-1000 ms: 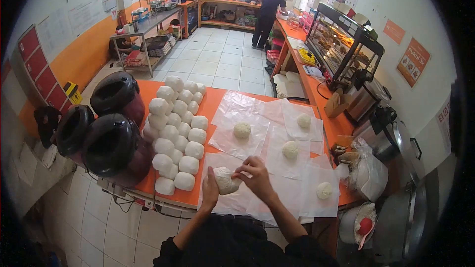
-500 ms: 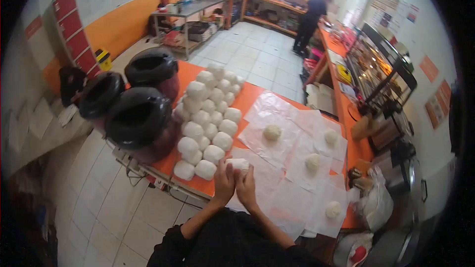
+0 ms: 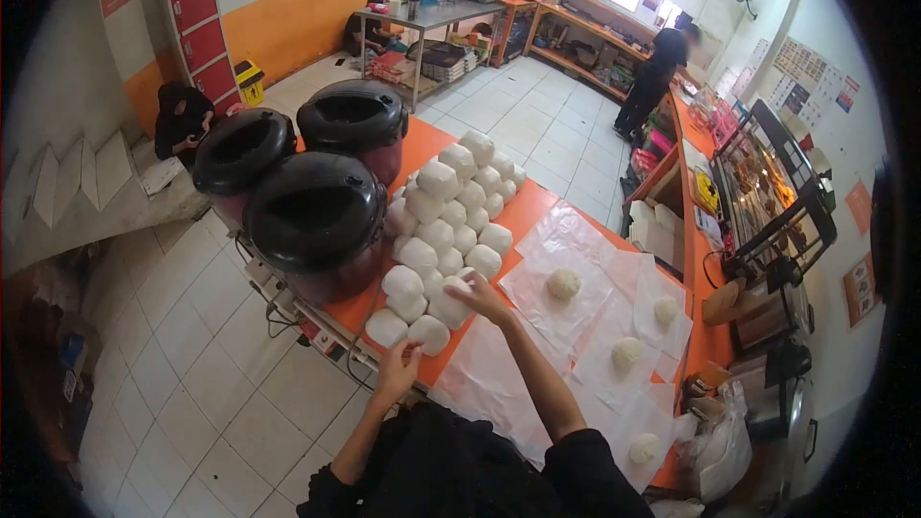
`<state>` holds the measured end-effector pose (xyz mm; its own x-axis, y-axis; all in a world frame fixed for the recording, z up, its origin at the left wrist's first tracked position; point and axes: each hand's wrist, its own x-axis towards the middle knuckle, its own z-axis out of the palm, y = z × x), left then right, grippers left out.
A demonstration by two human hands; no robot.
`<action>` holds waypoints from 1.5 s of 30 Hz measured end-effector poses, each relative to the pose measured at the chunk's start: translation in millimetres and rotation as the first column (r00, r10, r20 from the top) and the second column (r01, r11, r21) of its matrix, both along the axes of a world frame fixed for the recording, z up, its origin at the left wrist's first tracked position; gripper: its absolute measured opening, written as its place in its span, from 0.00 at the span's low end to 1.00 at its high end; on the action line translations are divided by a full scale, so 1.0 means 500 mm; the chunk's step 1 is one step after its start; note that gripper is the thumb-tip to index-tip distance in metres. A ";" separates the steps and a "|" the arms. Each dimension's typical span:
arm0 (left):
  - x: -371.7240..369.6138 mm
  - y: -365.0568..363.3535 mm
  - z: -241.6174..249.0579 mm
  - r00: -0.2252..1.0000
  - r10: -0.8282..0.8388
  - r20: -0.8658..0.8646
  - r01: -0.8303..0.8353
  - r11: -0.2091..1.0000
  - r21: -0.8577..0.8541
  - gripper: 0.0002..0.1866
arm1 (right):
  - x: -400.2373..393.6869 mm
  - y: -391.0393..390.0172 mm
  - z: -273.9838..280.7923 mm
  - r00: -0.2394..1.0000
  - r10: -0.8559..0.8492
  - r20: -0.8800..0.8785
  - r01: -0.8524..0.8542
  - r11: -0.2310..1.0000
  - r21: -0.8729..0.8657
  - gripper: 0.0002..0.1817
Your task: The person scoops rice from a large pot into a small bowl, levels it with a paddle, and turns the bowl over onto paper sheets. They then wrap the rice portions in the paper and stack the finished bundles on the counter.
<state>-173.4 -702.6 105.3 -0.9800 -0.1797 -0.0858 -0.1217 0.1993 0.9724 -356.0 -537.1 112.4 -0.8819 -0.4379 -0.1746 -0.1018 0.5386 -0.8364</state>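
Many white paper-wrapped rice parcels (image 3: 418, 255) are stacked in a long pile on the orange table. My right hand (image 3: 480, 295) reaches across to the pile's near right side, its fingers closed round a wrapped rice parcel (image 3: 460, 283) resting on or just over the others. Close to the front edge, my left hand (image 3: 398, 369) has its fingers drawn together beside a front parcel (image 3: 429, 335), with nothing visible in them. To the right, white paper sheets (image 3: 504, 360) overlap; several carry a bare round mound of rice (image 3: 564, 284).
Three large dark-lidded tubs (image 3: 315, 221) stand left of the pile. A side counter (image 3: 705, 288) on the right bears a food display case (image 3: 767, 182) and a plastic bag (image 3: 721, 446). One person (image 3: 657, 77) stands at the far counter; another person (image 3: 182, 123) sits at left.
Both hands were together round a wrapped rice parcel at the table's front; now they are apart, the right with a parcel at the pile. The head view has shifted.
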 end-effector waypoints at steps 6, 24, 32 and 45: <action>0.002 -0.005 -0.112 0.970 -0.027 -0.242 -0.060 0.937 -0.344 0.13 | 0.004 -0.104 -0.062 0.970 0.219 -0.104 -0.169 0.919 0.356 0.37; 0.016 0.065 0.050 0.977 -0.207 -0.047 0.176 0.913 -0.369 0.10 | 0.385 -0.047 0.611 0.550 0.808 -0.213 -0.026 -0.238 -0.971 0.26; -0.092 -0.056 -0.003 0.949 0.144 -0.281 -0.253 0.880 -0.403 0.19 | 0.423 -0.060 0.647 0.443 0.848 -0.291 0.057 -0.351 -0.935 0.38; -0.210 -0.088 -0.139 0.887 0.364 -0.283 -0.439 0.855 -0.276 0.36 | 0.469 -0.043 0.715 0.368 0.903 -0.221 0.215 -0.314 -0.925 0.50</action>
<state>-278.6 -746.7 35.7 -0.8028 -0.5420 0.2484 -0.0573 0.4848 0.8727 -121.6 -558.3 469.9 -0.2606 -0.7104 0.6538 0.8351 -0.5057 -0.2166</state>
